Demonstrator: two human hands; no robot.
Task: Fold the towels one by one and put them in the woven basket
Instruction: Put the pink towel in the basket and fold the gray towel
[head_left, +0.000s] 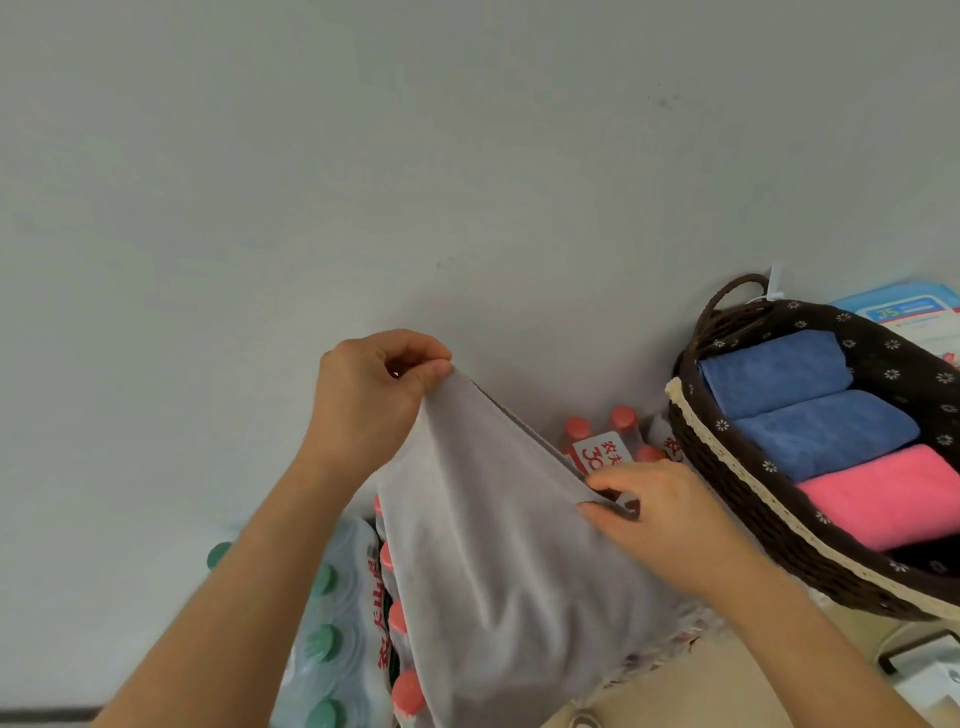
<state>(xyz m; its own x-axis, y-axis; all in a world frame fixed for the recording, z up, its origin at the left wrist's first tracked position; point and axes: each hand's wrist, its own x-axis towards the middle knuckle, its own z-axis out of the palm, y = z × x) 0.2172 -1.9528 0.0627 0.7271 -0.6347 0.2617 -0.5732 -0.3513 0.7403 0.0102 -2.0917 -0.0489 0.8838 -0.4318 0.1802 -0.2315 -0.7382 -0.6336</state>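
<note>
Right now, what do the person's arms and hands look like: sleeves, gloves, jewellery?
Both are bare. The left hand and right hand show no gloves, rings or markings. The left forearm and right forearm are uncovered down to the frame edge: no sleeve, watch or bracelet in view.

Centre: towel (498, 545) hangs, top edge slanting from left grip (374, 395), upper left, down to right grip (660, 514). Bottle packs (332, 623) behind and below it, extending left. Woven basket (748, 525) right of the towel, near right grip. In basket: three folded towels (821, 431) in a row, side by side, touching. Packet (904, 312) behind basket, far right. Wall (363, 156) behind everything.
</note>
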